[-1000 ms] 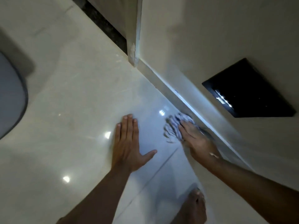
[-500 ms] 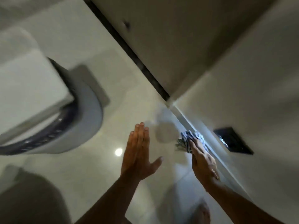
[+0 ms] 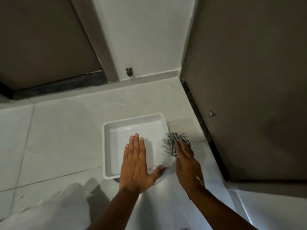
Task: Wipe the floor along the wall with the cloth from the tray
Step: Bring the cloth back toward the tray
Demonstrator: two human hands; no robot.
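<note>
A white square tray (image 3: 108,146) sits on the pale tiled floor (image 3: 58,138). My left hand (image 3: 135,165) is open and flat, held over the tray's near right part, with the thumb at its near right corner. My right hand (image 3: 186,163) grips a crumpled grey and white striped cloth (image 3: 172,142) at the tray's right rim. The cloth hangs partly over that rim and partly over the floor beside it.
A brown door (image 3: 249,80) with a dark bottom strip stands on the right, close to the cloth. Ahead is a white wall (image 3: 141,39) with a skirting and a small dark fitting (image 3: 129,72). Another brown door (image 3: 41,39) is at far left.
The view swung from the wall with the black panel to a corner with the tray. My right hand carried the cloth off the floor to the tray's rim; my left hand lifted and came over the tray.
</note>
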